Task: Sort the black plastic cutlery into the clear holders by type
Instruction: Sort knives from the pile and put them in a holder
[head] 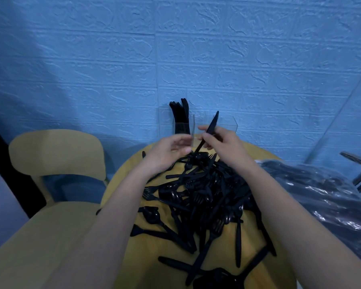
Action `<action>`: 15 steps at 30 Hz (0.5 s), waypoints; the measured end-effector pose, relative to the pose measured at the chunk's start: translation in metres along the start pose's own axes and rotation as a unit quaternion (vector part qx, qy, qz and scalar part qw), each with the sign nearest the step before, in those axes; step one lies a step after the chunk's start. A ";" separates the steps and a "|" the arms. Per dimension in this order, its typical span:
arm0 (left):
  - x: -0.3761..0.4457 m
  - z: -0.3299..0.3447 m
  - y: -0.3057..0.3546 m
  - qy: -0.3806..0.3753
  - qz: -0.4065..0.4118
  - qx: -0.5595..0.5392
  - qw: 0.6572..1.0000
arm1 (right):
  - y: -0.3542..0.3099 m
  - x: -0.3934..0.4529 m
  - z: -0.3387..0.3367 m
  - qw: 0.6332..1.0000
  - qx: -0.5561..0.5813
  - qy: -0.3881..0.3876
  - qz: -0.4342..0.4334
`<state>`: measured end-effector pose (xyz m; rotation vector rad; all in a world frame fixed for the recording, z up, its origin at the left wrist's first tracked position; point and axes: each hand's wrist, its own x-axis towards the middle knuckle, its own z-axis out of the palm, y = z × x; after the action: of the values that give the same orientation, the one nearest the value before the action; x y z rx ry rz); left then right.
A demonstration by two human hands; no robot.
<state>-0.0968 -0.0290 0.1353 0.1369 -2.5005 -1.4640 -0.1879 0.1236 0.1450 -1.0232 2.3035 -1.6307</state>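
Note:
A heap of black plastic forks, knives and spoons [204,197] covers the round yellow table [121,178]. Against the wall stand clear holders: the left holder [191,126] has several black knives [180,115] upright in it, and the right holder [229,125] looks empty. My right hand [221,144] pinches a black knife [209,130], its blade tilted up toward the holders. My left hand [171,151] hovers beside it with loosely curled fingers, holding nothing that I can see.
A yellow chair [56,153] stands left of the table. On the right lies a clear plastic bag [325,192] with more black cutlery. A blue textured wall [175,49] rises close behind the holders.

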 end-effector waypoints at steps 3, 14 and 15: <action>-0.007 0.015 -0.015 -0.029 -0.016 -0.037 0.999 | 0.002 0.001 0.006 0.997 0.074 -0.025 0.010; -0.014 0.017 -0.068 0.203 -0.137 -0.259 0.934 | 0.060 0.020 0.030 0.945 -0.288 -0.148 0.044; -0.015 0.016 -0.072 0.221 -0.140 -0.271 0.926 | 0.063 0.023 0.036 0.932 -0.313 -0.177 0.043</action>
<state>-0.0896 -0.0481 0.0631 0.6596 -1.7046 -1.9187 -0.2164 0.0930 0.0817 -1.1748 2.5908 -0.5928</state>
